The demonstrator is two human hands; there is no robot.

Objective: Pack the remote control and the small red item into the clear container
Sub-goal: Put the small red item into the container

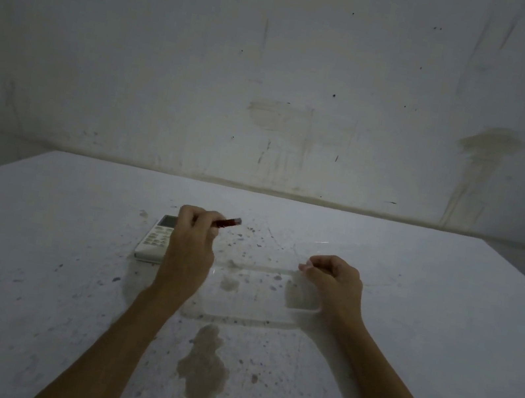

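Above table [34, 265], red item [227, 222] in left grip [193, 239]

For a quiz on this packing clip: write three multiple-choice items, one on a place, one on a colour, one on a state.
1. Where does the remote lie?
A. inside the container
B. on the table, left of the container
C. in the right hand

2. What colour is the item held by the left hand?
A. red
B. green
C. yellow

3. What state is the container in?
A. packed with both things
B. stacked on the remote
C. holding neither thing

Key: 1 B, the remote rests on the table beside the left wrist. 2 A, the red item sticks out from the fingers. 3 C, only the stained table shows through its clear base, while the right hand is at its far right corner.
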